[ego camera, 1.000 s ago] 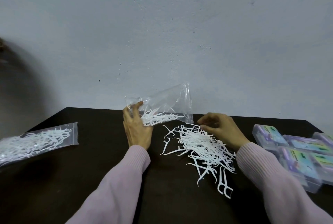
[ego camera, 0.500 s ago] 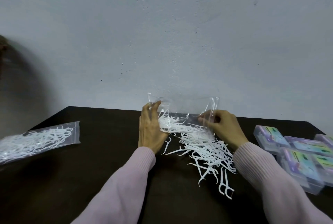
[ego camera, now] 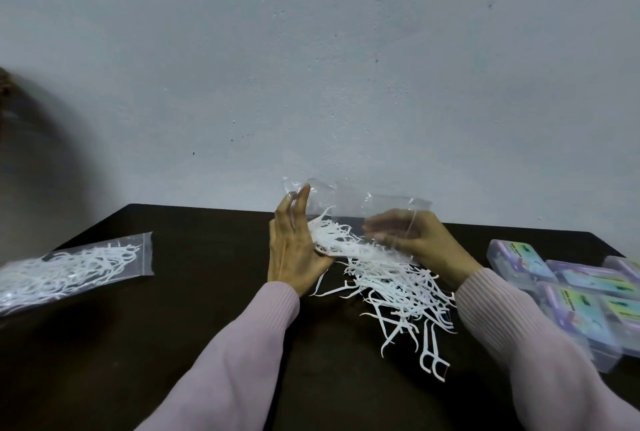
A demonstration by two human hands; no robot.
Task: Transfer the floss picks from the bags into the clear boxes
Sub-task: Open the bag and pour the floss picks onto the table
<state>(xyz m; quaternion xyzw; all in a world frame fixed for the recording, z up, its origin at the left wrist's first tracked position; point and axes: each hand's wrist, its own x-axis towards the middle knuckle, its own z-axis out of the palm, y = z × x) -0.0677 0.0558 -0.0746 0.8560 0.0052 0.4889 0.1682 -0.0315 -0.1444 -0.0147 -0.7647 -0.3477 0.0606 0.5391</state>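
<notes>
Both hands gripping clear bag [ego camera: 349,208] over pile of floss picks [ego camera: 391,285].

L hand [ego camera: 294,250] pinching bag's L edge, grip clamped on plastic; R hand [ego camera: 415,243] curled round bag's R side, partly seen thru film. Picks spilling from bag onto dark counter [ego camera: 194,309] w/ pile btwn wrists. Second bag [ego camera: 69,267], full of picks, lying far L. Clear boxes [ego camera: 571,288] clustered at R edge, well apart from pile.
</notes>
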